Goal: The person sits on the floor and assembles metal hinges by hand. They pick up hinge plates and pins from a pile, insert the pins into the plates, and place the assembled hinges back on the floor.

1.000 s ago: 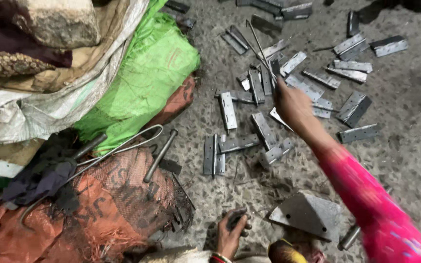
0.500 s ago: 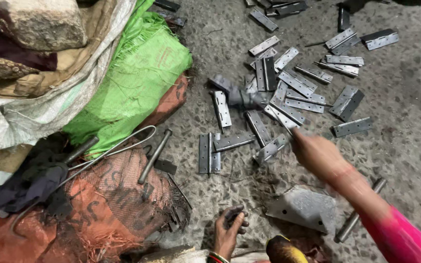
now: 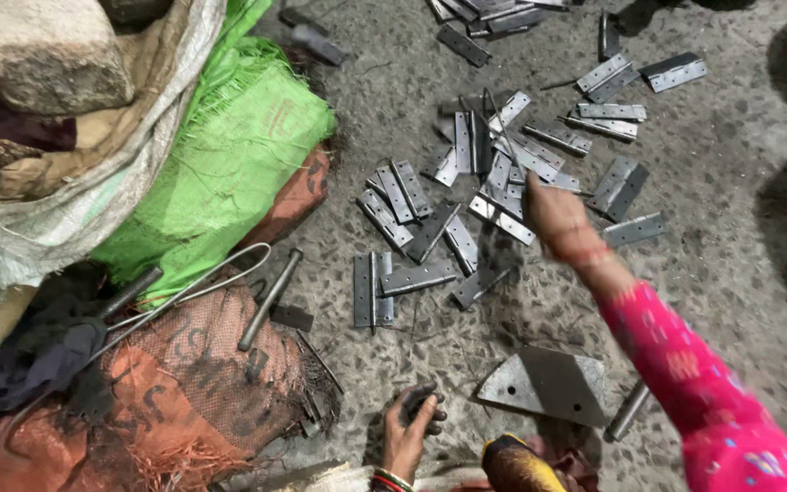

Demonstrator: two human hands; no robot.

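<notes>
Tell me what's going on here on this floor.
A person sits over a scatter of flat metal hinges on a speckled floor. The right hand, in a pink sleeve, reaches into the pile and rests on the hinges; whether it grips one is hidden. The left hand is closed around a small dark object near the body. A triangular metal plate lies beside it, with green and orange sacks alongside.

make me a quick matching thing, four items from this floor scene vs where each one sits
Things:
1. right hand
2. left hand
3. green sack
4. flat metal plate

Places:
A. bottom edge, closed around a small dark object
B. over the scattered hinges
C. on the floor under the pink sleeve
D. left of the hinges, on the pile of sacks

Pairs: 1-B, 2-A, 3-D, 4-C
</notes>
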